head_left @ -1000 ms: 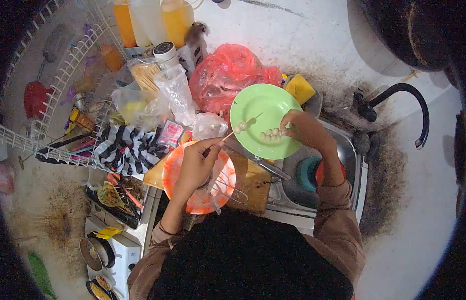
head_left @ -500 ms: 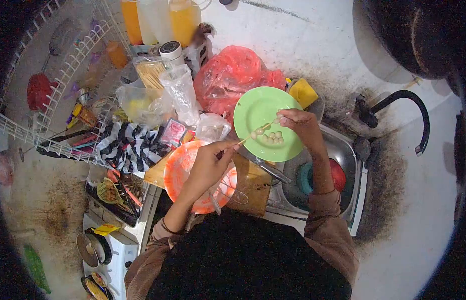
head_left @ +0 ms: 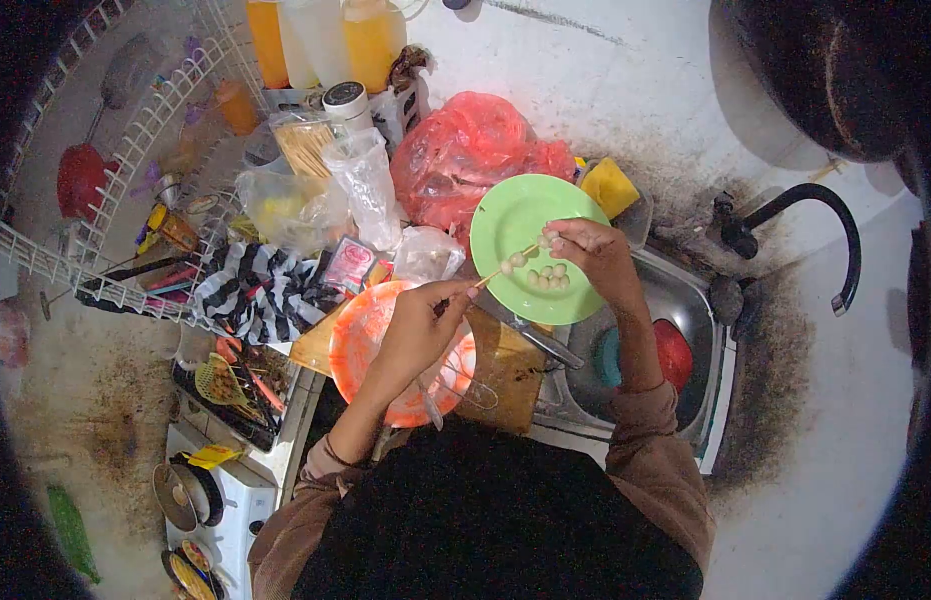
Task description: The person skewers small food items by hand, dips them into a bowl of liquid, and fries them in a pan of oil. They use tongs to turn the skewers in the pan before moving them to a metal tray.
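I see the left hand [head_left: 415, 325] pinching a thin, light, brittle skewer [head_left: 505, 265] at its butt, the right hand [head_left: 595, 250] pinching a soft, slippery ball [head_left: 547, 240] onto the tip at 2 o'clock.

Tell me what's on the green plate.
On the green plate lies a small cluster of pale balls. The right hand covers part of it; anything beneath is hidden.

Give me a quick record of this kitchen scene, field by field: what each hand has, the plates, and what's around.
left hand: grips the skewer by its lower end
right hand: at the skewer tip, fingers on a white ball
skewer load: two or three white balls
green plate: holds loose white balls
orange plate: under the left hand
behind: red plastic bag
right: sink, black tap
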Tool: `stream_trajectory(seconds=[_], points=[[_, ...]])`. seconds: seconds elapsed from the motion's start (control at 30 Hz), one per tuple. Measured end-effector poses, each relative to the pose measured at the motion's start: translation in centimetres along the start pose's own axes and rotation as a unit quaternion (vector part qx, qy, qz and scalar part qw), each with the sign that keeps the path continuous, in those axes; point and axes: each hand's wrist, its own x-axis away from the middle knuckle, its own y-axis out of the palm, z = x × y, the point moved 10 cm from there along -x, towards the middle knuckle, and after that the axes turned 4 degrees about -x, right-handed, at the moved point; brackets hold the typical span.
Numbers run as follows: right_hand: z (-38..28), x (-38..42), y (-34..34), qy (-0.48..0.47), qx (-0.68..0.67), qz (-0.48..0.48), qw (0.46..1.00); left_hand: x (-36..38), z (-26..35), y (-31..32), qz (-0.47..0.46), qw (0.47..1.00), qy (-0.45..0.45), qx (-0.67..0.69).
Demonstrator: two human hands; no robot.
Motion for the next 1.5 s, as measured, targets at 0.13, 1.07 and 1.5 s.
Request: stream_trajectory(seconds=[0.13,1.07,1.5], points=[[-1.3,0.2,0.9,-0.019,0.020,-0.022,0.999,0.0,0.2,-0.2,0.019,0.999,0.027,0.018],[1.4,0.0,1.5,0.044,-0.125,0.001,0.991,0.0,1.2,-0.7,0.037,0.999,0.032,-0.004],[0.9,0.7,3.4,0.056,-0.170,-0.024,0.984,0.3,0.6,-0.7,0.046,0.999,0.022,0.019]])
